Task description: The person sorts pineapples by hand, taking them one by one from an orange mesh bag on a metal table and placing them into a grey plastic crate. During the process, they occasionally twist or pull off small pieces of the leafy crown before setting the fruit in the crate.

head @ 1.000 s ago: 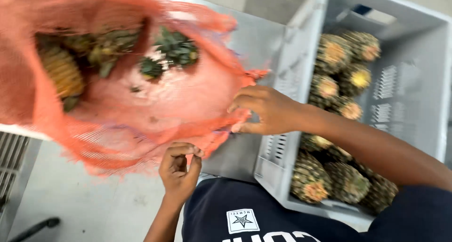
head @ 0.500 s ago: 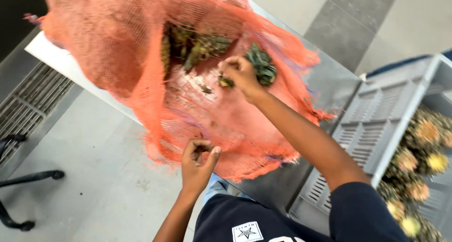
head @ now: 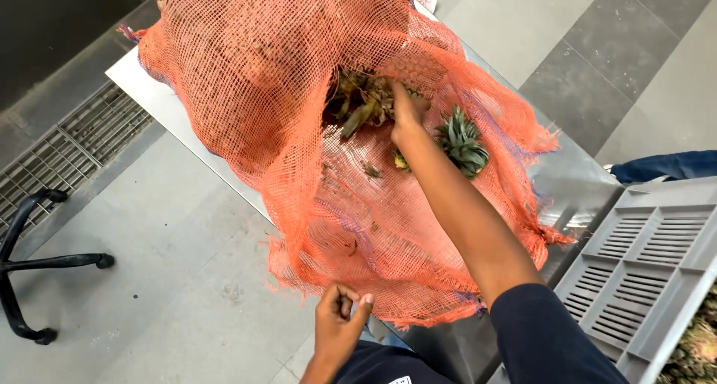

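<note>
Low in the frame, my left hand [head: 337,326] pinches the near edge of the orange net sack [head: 246,78] on the metal table [head: 142,82]. Farther up, centre, my right hand [head: 407,111] reaches inside, fingers closed on a pineapple [head: 459,141].

mesh sack [head: 261,93]: top cut off, hides fruit | crate [head: 635,279]: cut by right edge

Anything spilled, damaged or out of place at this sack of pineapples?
Mostly orderly. Leaf scraps lie loose on the mesh sack near the right hand, which reaches in among the pineapples. The left hand pinches the sack's edge. The sack overhangs the table.
</note>
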